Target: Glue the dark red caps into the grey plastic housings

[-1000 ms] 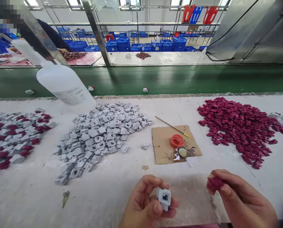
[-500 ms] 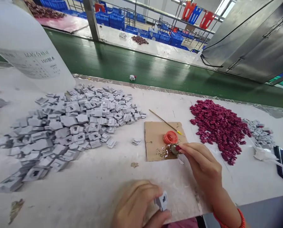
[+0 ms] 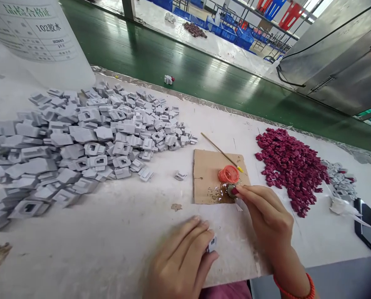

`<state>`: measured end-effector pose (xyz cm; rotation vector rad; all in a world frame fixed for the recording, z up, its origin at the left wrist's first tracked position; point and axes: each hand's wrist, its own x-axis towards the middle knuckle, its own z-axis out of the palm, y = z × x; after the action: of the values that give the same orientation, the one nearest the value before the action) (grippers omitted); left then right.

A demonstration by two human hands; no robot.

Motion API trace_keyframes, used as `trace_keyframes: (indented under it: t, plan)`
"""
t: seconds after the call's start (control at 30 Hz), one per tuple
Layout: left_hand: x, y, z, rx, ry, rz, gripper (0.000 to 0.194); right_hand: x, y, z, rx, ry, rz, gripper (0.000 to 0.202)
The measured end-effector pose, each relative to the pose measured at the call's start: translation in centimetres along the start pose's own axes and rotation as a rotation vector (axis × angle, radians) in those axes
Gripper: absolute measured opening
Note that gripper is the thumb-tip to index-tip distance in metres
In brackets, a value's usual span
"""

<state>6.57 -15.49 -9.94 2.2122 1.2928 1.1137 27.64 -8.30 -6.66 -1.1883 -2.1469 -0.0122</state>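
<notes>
My left hand (image 3: 182, 257) is closed on a small grey plastic part (image 3: 212, 243) near the table's front edge; a square opening shows on the part's face. Between the thumb and fingertips of my right hand (image 3: 266, 211) is a small dark red plastic piece (image 3: 234, 191), held at a bottle cap (image 3: 231, 189) with a crinkled rim. That cap sits in a wet brown patch on a cardboard square (image 3: 204, 166). Just behind it is an orange-red cup (image 3: 229, 174). A thin stick with a yellow tip (image 3: 222, 152) lies across the cardboard's back edge.
To the left spreads a big heap of grey parts (image 3: 88, 137), with a large white jug (image 3: 45, 45) behind. A dark red heap (image 3: 291, 166), joined grey parts (image 3: 341, 180) and a phone (image 3: 369, 226) lie right. A green conveyor belt (image 3: 191, 79) runs behind, carrying one part (image 3: 168, 79).
The view has shifted and tilted slightly. My left hand has turned its grey part, so less of it shows. My right hand stays at the cap with the red piece.
</notes>
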Motion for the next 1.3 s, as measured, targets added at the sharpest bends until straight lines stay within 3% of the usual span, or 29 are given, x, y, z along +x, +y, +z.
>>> trace_keyframes:
  t: [0.23, 0.37, 0.47, 0.63, 0.83, 1.13, 1.3]
  plan:
    - [-0.1, -0.1, 0.2, 0.029, 0.032, -0.038, 0.023, 0.1, -0.6, -0.3, -0.011, 0.084, 0.035, 0.039]
    - [0.0, 0.2, 0.1, -0.028, 0.115, -0.127, 0.018, -0.6, -2.3, -0.6, 0.095, 0.144, 0.156, 0.033]
    - [0.0, 0.5, 0.2, -0.068, 0.138, -0.174, 0.017, -1.6, -4.6, -0.5, 0.274, 0.083, 0.238, 0.025]
    - [0.0, 0.5, 0.1, -0.095, 0.132, -0.188, 0.017, -3.2, -7.1, 0.2, 0.425, 0.027, 0.164, 0.026]
    - [-0.1, 0.5, 0.2, -0.100, 0.130, -0.185, 0.018, -3.9, -7.1, 0.9, 0.441, -0.022, 0.156, 0.027]
    - [-0.1, 0.4, 0.2, -0.074, 0.136, -0.186, 0.016, -2.8, -8.1, 0.7, 0.397, -0.111, 0.111, 0.025]
    - [-0.3, 0.1, -0.1, -0.011, 0.075, -0.133, 0.009, -3.1, -8.4, 1.1, 0.446, -0.144, 0.104, 0.030]
